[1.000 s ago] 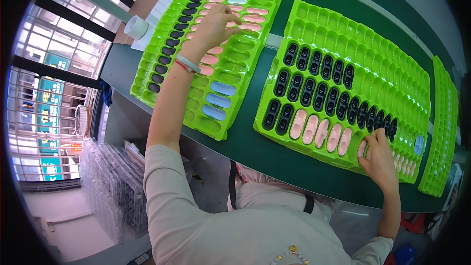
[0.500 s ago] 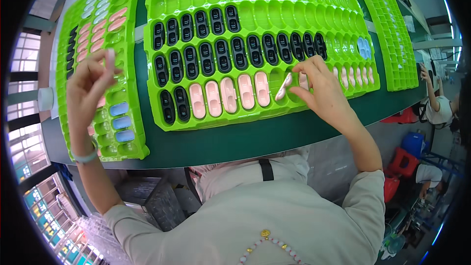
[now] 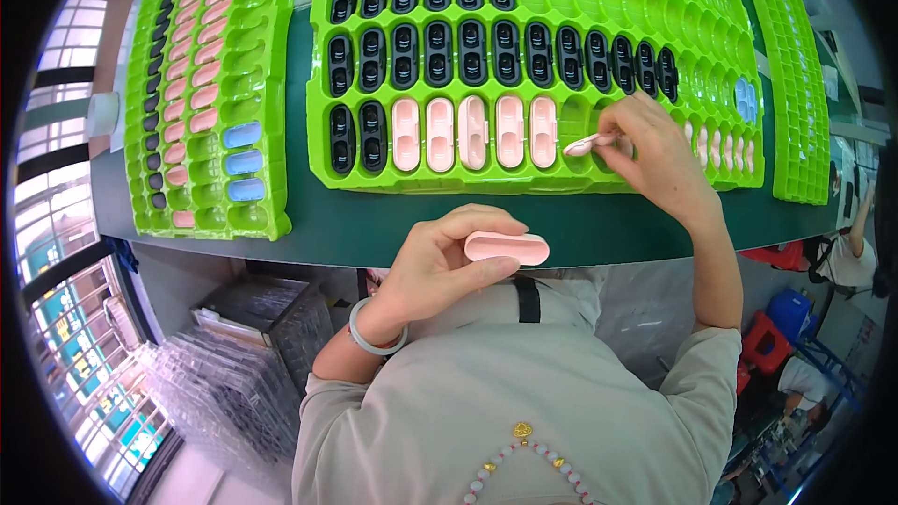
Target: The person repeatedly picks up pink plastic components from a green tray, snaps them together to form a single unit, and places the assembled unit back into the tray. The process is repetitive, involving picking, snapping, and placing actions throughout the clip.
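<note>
- At the far left we see a green tray (image 3: pixel 210 215) on the dark green table (image 3: pixel 393 234), its pockets holding columns of black and pink shells and three blue shells (image 3: pixel 243 163).
- Our left hand (image 3: pixel 430 266) hovers near the chest, off the table's near edge; its grip is closed around a pink oblong shell (image 3: pixel 506 247), thumb under it and fingers over the top.
- The middle green tray (image 3: pixel 552 182) carries rows of black shells (image 3: pixel 472 45), and its near row holds five pink shells (image 3: pixel 472 132) lying side by side.
- Our right hand (image 3: pixel 659 159) rests over that near row, just right of the five; its fingertips pinch a second pink shell (image 3: pixel 585 143), tilted above an open pocket.
- Further right, a narrow green tray (image 3: pixel 804 84) runs along the table.
</note>
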`<state>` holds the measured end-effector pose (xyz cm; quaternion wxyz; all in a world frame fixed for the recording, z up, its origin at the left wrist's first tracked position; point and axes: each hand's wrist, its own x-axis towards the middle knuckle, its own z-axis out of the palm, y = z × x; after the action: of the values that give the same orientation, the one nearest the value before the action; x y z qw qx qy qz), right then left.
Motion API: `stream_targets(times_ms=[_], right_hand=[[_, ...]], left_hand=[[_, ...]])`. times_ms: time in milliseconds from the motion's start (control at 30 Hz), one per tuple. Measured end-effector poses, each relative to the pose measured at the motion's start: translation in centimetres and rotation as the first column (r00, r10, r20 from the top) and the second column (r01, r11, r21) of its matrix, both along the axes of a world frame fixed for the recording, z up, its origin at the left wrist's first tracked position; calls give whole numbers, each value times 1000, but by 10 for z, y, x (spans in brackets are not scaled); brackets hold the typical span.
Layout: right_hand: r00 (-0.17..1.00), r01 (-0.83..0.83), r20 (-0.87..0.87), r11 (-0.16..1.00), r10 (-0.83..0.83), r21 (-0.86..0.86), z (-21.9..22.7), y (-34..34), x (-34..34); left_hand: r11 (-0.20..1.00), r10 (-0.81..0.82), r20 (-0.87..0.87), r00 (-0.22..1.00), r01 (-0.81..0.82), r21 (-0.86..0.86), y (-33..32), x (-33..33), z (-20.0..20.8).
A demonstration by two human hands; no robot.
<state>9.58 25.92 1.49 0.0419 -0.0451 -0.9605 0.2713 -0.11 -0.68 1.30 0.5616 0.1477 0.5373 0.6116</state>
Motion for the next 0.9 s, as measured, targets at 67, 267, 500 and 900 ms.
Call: stream_targets(times_ms=[67, 267, 500, 900], right_hand=[[989, 35, -145, 999, -39, -36, 4, -2, 0], [920, 22, -379, 981, -95, -193, 31, -42, 26], [843, -129, -513, 986, 164, 103, 27, -76, 44], [808, -312, -579, 915, 113, -257, 0, -85, 37]], left_hand=[[991, 30, 25, 999, -33, 129, 0, 3, -8], [999, 20, 252, 968, -13, -30, 7, -4, -1], [1000, 22, 243, 970, -19, -15, 19, 6, -4], [946, -160, 312, 937, 55, 319, 10, 11, -27]])
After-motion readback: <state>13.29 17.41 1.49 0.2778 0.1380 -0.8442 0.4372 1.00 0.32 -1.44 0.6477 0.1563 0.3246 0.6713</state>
